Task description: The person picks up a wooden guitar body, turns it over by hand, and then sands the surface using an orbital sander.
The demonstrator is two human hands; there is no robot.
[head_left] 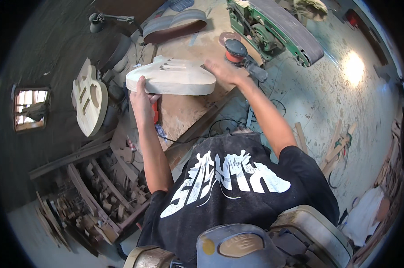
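A pale wooden guitar body (175,77) with cut-out pockets in its top is held up over the bench, tilted so its thick side edge faces me. My left hand (142,96) grips its left end, thumb on the near edge and fingers underneath. At its right end, my right hand (222,72) lies against the top, fingers stretched out and slightly blurred. An orange and black handheld sander (234,52) rests just beyond my right hand.
The wooden workbench (184,114) carries a curved grey form (175,26). A green belt sander (273,31) stands at the far right. Another guitar body (91,100) is at the left, above a rack of wood offcuts (104,192). A black cable (197,139) runs along the bench's near edge.
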